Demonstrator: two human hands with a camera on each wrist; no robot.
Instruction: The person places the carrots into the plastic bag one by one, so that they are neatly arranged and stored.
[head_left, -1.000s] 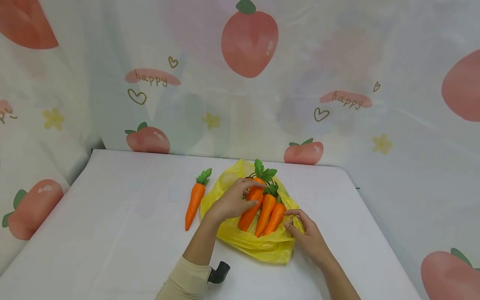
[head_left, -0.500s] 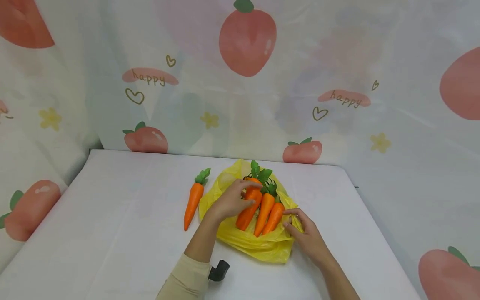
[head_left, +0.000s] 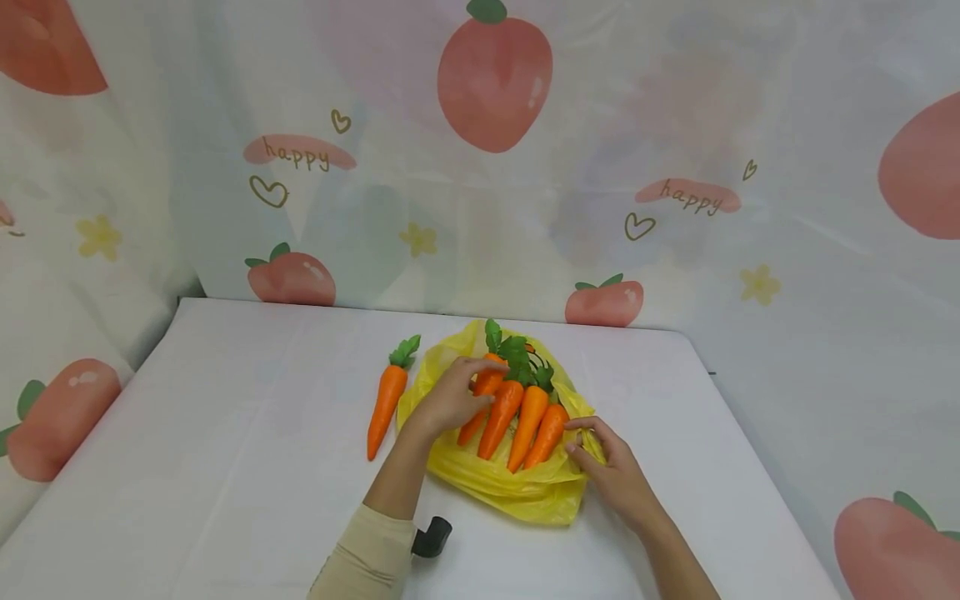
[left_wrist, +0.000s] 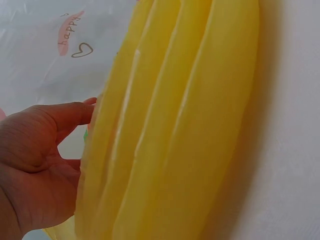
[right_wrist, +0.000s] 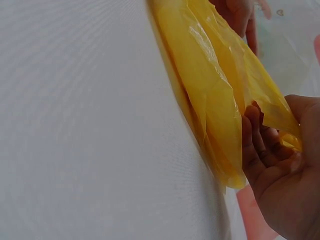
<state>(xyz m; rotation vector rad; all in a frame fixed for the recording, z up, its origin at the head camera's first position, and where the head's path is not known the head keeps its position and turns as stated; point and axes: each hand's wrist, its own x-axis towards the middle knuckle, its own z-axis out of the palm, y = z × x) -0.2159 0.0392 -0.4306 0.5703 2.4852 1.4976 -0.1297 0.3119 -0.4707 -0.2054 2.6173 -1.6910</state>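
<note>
Head view: a yellow plastic bag (head_left: 517, 500) lies open on the white surface (head_left: 262, 458), with four carrots side by side inside it. A loose carrot (head_left: 387, 404) rests on the surface just beside the bag, to its left.

State of hands: the left hand (head_left: 452, 398) has thumb and fingers curved around the leftmost bagged carrot (head_left: 487, 384); firmness of hold cannot be told. The right hand (head_left: 617, 471) pinches the right edge of the bag, with film between thumb and fingers.

Possible faults (judgement):
1. Snagging. The leafy tops (head_left: 517, 352) crowd together; if the held carrot is lifted, they may drag the neighbouring carrot (head_left: 501, 419).
2. Edge collapse. The film looks thin and slack; loss of the right pinch could let it fold inward.
3. Slip. The tapered, apparently smooth body may rotate out of a light hold.
4. Rolling. A leftward shove of the bag could displace the loose carrot.
</note>
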